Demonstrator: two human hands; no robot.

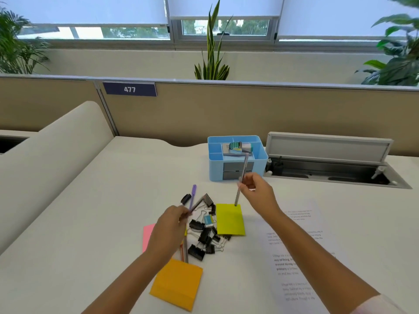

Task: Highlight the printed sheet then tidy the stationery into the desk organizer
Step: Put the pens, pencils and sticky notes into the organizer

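My right hand pinches a grey pen held nearly upright, just in front of the blue desk organizer. My left hand grips a bundle of pens, among them a purple pen and a black marker, fanned out above the desk. Beside the left hand lies a pile of black binder clips with a small blue eraser. The printed sheet lies flat on the right, partly under my right forearm. The organizer holds small tape rolls and boxes in its top tray.
Sticky-note pads lie around the clips: yellow-green, orange, pink. More pens rest under my left wrist. An open cable tray is sunk into the desk at right. A beige partition runs along the back.
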